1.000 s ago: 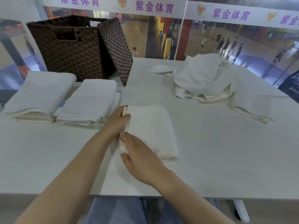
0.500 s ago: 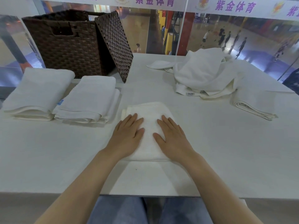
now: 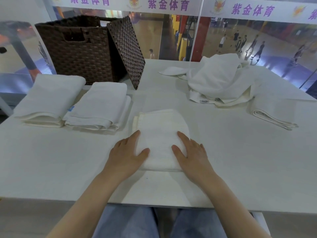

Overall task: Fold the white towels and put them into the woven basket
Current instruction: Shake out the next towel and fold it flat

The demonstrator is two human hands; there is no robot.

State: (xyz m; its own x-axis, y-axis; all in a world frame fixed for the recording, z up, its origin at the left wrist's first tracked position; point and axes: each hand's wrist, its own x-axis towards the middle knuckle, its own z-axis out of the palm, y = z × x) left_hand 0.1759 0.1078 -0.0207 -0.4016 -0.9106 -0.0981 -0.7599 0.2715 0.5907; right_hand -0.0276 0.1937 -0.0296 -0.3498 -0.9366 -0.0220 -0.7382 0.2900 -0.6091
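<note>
Centre towel (image 3: 161, 134): white, folded into a rectangle, laid flat on the table.
Left towels (image 3: 51, 98), (image 3: 101, 105): two folded stacks, placed side by side.
Unfolded towels (image 3: 221, 79): heaped far right.
Woven basket (image 3: 77, 48): dark brown, upright, behind the left stacks.

This is a sports hall. Behind a glass wall (image 3: 223, 40) with a purple-lettered banner (image 3: 169, 5), players (image 3: 223, 42) stand on a wooden court (image 3: 151, 31).
</note>
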